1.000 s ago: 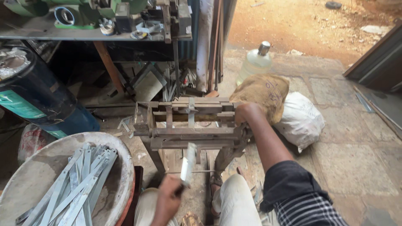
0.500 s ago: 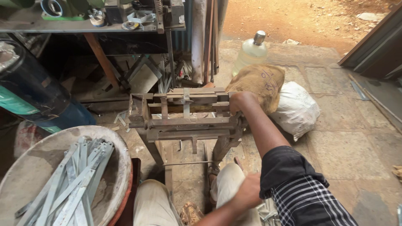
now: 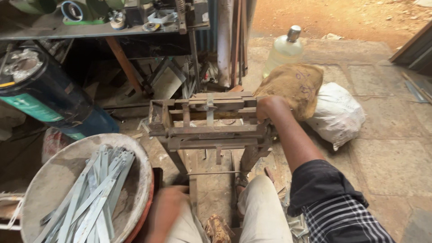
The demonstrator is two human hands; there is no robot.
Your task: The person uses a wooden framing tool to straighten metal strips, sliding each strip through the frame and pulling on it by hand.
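Note:
A rusty metal bench machine on legs stands in front of my knees. My right hand grips its right end, arm stretched forward. My left hand is low by my left knee, blurred by motion, close to the rim of a round pan. The blur hides whether it holds anything. Several flat silver metal strips lie in the pan.
A dark blue drum stands at the left. A cluttered workbench runs along the back. A brown sack, a white sack and a plastic bottle sit right of the machine on stone paving.
A second ago my left hand held a metal strip at the machine's front. It then swung right, and now it is at the left by the pan. The right hand stayed put.

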